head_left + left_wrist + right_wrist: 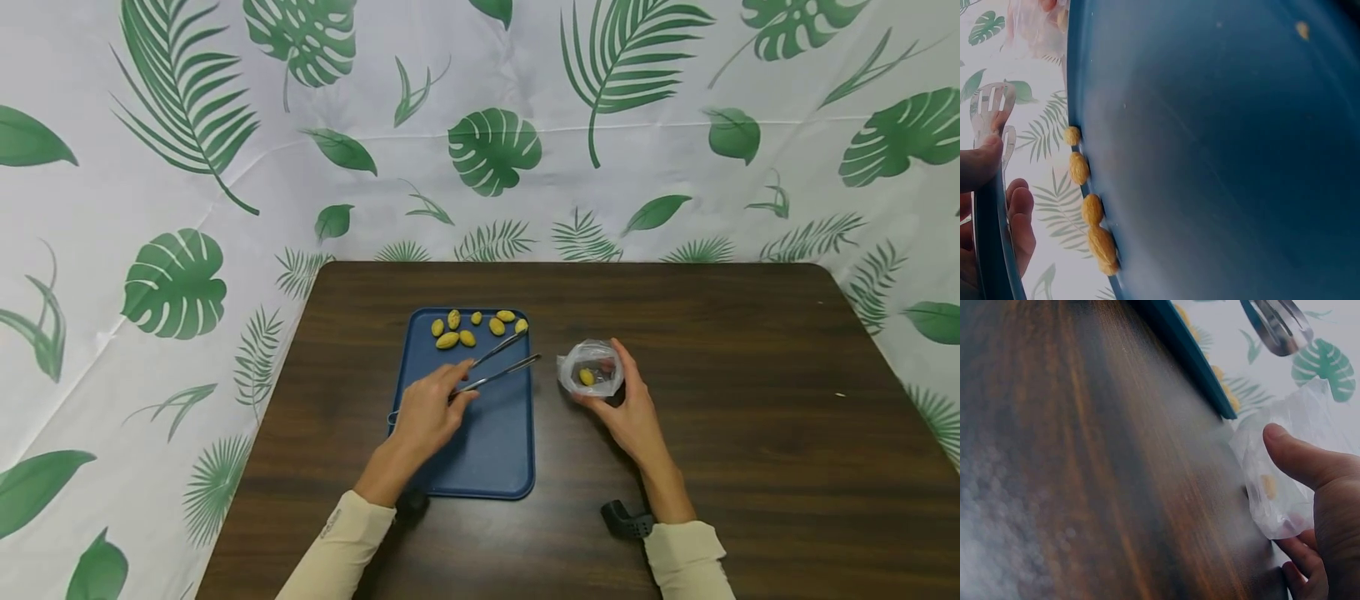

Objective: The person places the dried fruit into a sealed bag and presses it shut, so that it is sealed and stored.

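Observation:
My left hand (429,410) grips metal tongs (501,374) over the blue tray (480,454), their two arms spread apart and the tips near the tray's right edge. The left wrist view shows the slotted tong heads (991,103) with nothing between them. Several yellow, oval, wrinkled pieces (447,340) lie along the tray's far end. Right of the tray, my right hand (637,421) holds a clear plastic bag (566,375) from its right side, thumb and fingers around it. Its mouth faces up, and a yellow piece (587,377) shows inside.
A dark wooden table (750,400) carries the tray and extends to the right. Behind it hangs a white sheet (420,208) with green leaf prints. Black wrist devices (626,520) sit at both cuffs. Two tiny pale bits lie on the table's right side.

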A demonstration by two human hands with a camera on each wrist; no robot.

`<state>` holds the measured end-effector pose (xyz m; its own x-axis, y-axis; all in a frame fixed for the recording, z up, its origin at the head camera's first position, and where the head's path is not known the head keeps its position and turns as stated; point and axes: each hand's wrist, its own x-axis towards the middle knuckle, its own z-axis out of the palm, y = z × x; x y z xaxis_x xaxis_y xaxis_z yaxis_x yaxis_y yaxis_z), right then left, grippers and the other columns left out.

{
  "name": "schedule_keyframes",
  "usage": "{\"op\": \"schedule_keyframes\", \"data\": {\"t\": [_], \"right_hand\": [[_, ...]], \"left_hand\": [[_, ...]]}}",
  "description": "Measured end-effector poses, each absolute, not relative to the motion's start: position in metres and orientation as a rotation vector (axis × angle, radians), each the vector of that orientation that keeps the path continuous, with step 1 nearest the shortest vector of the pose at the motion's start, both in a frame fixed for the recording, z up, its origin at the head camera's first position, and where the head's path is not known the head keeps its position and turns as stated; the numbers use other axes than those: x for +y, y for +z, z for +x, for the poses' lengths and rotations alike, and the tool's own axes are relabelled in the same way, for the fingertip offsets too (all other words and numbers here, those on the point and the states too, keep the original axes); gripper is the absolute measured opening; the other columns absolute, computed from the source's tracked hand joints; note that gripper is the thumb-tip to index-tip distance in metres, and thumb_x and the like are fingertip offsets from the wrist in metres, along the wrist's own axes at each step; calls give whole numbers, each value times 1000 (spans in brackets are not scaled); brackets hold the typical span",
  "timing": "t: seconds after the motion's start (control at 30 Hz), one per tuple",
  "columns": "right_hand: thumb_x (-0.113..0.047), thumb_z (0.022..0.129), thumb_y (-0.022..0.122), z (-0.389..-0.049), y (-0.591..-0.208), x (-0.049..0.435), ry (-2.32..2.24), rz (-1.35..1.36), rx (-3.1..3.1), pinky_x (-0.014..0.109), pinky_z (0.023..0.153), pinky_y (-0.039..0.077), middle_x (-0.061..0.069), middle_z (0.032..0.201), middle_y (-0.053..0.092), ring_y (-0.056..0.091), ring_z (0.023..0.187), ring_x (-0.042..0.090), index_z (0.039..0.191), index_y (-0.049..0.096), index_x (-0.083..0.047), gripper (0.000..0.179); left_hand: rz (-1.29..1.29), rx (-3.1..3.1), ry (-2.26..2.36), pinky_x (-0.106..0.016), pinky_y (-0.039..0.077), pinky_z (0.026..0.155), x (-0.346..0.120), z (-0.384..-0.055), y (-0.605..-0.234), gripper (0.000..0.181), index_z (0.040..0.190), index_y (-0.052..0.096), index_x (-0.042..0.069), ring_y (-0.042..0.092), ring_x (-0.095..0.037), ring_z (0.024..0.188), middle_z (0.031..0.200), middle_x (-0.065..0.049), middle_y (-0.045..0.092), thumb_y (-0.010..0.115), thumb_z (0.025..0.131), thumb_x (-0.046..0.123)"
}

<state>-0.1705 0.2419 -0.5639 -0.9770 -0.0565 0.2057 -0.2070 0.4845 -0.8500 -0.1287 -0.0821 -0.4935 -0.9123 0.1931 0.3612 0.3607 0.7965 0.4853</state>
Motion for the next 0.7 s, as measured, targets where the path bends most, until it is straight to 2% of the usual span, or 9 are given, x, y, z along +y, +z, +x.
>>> {"op": "schedule_keyframes", "data": {"t": [0.23, 0.7], "right_hand": [[-15, 78, 91, -170, -564, 242, 1509, 238, -2566, 64, 113, 32, 22, 147, 53, 48, 136, 40, 165, 26, -27, 108], [-16, 79, 90, -170, -562, 242, 1517, 242, -2571, 63, 114, 32, 23, 150, 50, 48, 136, 40, 165, 26, -27, 107]], "left_hand": [[-389, -2696, -797, -42, 58, 70, -89, -127, -495, 46, 132, 70, 10, 72, -21, 82, 102, -6, 76, 83, 88, 20], [-324, -2695, -776, -46, 58, 73, -103, -126, -494, 47, 132, 70, 7, 73, -22, 84, 105, -7, 77, 83, 88, 18]]}}
